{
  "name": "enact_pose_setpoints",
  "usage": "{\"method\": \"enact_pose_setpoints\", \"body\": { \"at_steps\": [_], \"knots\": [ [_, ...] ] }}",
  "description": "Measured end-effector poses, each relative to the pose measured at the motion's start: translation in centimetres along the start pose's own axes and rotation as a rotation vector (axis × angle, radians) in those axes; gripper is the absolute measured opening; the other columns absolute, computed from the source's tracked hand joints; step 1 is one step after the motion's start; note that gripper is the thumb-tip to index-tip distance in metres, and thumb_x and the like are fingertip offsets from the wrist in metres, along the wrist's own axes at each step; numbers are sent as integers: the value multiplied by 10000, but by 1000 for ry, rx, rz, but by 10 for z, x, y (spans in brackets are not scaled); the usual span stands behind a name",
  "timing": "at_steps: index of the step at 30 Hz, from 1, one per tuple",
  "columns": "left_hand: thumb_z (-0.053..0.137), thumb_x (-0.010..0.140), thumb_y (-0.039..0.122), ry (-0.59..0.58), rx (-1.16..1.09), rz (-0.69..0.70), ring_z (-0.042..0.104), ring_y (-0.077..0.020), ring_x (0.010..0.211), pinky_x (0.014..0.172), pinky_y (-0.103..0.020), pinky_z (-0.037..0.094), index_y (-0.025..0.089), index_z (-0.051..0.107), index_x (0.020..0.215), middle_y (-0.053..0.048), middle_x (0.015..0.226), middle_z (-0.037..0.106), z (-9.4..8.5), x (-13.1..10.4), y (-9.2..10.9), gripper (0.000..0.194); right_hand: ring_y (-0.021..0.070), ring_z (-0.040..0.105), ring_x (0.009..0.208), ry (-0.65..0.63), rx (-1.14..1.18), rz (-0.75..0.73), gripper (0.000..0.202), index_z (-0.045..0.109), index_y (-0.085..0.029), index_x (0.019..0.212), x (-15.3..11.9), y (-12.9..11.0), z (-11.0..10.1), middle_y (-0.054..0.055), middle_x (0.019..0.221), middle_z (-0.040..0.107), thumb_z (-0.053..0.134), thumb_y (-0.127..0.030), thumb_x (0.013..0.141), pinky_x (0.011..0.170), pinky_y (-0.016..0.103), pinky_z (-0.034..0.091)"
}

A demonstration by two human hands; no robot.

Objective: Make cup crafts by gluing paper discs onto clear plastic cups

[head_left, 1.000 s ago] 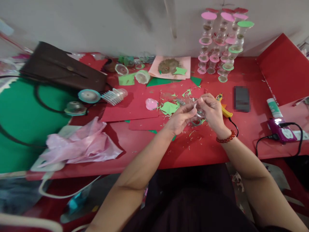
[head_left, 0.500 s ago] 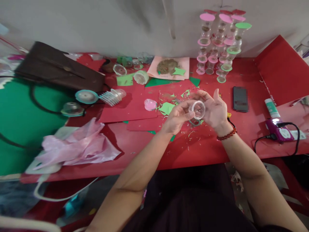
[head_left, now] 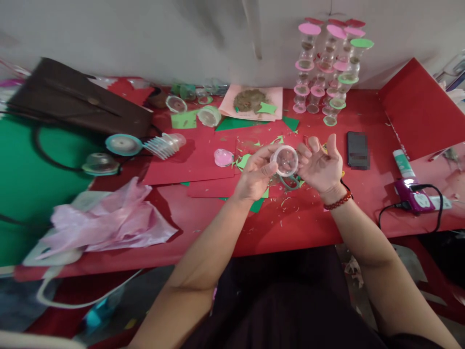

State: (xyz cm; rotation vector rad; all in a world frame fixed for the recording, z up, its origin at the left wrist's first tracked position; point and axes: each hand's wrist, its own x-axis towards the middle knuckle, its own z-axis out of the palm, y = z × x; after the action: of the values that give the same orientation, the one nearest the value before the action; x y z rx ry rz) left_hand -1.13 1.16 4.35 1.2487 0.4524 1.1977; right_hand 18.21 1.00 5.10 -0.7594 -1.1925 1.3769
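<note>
And here's the left hand [head_left: 258, 172], grasping a clear plastic cup [head_left: 286, 161], thumb across the near side of the rim, fingers around behind it! The cup is up off the red surface [head_left: 290, 232], its round rim turned to the camera. Just beside it, the right hand [head_left: 321, 167] is free of any load, palm up, fingers loosely curled, thumb standing clear. Are those fingertips brushing the cup? Can't tell from this angle.

The step in hand, I'd judge, is handling and checking this one cup, left hand carrying all the weight. The next move calls for a light grip, since that thin wall would likely flex, and a steady rim if the right hand is to work on it.

Below the cup, a looped handle [head_left: 289, 188], perhaps from scissors, pokes out among the clippings. To the left sit a scrap of green paper [head_left: 242, 162] and a crumpled-looking pink piece [head_left: 223, 157], then a sideways stack of clear cups [head_left: 165, 145]. And at the back, by the wall, look at those towers of joined cups [head_left: 305, 64], banded with pink and green discs!
</note>
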Motion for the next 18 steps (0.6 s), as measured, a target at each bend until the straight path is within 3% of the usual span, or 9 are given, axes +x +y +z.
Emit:
{"method": "enact_pose_setpoints", "body": {
  "at_steps": [4, 7, 11, 15, 18],
  "knots": [
    [888, 752, 551, 27, -106, -227, 744, -173, 800, 668, -258, 580, 194, 794, 1039, -76, 1003, 806, 4, 2, 4, 469, 158, 479, 645, 124, -76, -114, 558, 522, -265, 724, 4, 7, 0, -5, 716, 508, 657, -786, 871, 637, 332, 508],
    [914, 733, 489, 54, -182, -355, 707, -134, 757, 640, -228, 547, 204, 821, 1031, -63, 1031, 811, 3, 4, 3, 423, 146, 553, 714, 178, -220, -245, 393, 685, -269, 845, 3, 8, 2, -8, 820, 623, 809, -641, 827, 704, 321, 522],
    [902, 760, 412, 72, -218, -375, 716, -148, 801, 704, -249, 564, 219, 821, 1045, -50, 1027, 806, -1, 6, -2, 353, 167, 636, 837, 182, -549, -375, 232, 799, -289, 1014, -2, 5, 6, 15, 963, 715, 817, -476, 878, 779, 350, 546],
    [899, 775, 377, 31, -208, -412, 716, -145, 781, 733, -264, 569, 204, 808, 995, -35, 946, 786, -3, 5, -4, 295, 188, 681, 885, 211, -740, -464, 91, 836, -309, 988, -5, 6, 8, 17, 966, 759, 781, -309, 916, 830, 383, 585],
    [928, 743, 388, 26, -203, -448, 727, -139, 796, 756, -264, 583, 205, 809, 996, -36, 997, 790, -4, 5, -4, 334, 188, 706, 876, 249, -824, -506, 145, 847, -316, 949, -4, 10, 9, 8, 937, 781, 751, -211, 920, 840, 387, 600]
  ]
}}
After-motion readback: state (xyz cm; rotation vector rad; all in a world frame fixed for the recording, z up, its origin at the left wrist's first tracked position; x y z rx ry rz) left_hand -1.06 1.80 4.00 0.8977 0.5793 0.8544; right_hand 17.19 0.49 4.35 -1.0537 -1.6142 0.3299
